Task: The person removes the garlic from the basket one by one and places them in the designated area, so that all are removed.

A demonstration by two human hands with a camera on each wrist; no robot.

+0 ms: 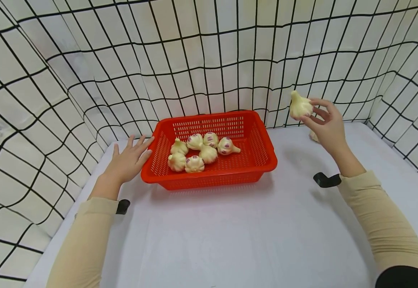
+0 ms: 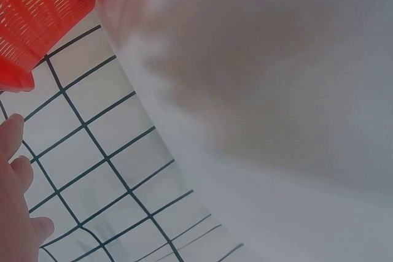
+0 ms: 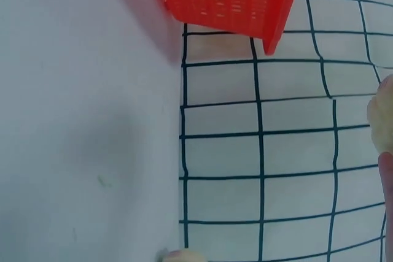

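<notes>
In the head view a red plastic basket (image 1: 209, 180) with slotted walls stands on the white table, with several garlic bulbs (image 1: 208, 155) gathered toward its left side. My right hand (image 1: 325, 124) pinches another garlic bulb (image 1: 300, 105) in the air, right of the basket and above the table. One more bulb (image 1: 313, 136) lies on the table, mostly hidden behind that hand. At the basket's left end is my left hand (image 1: 128, 160), fingers spread and straight, fingertips by the rim. The left wrist view catches only a few of its fingers (image 2: 13, 136) near the basket.
A black grid net (image 1: 216, 60) over white walls encloses the back and both sides of the white table (image 1: 209, 236). Small black wrist mounts (image 1: 326, 180) stick out at both cuffs.
</notes>
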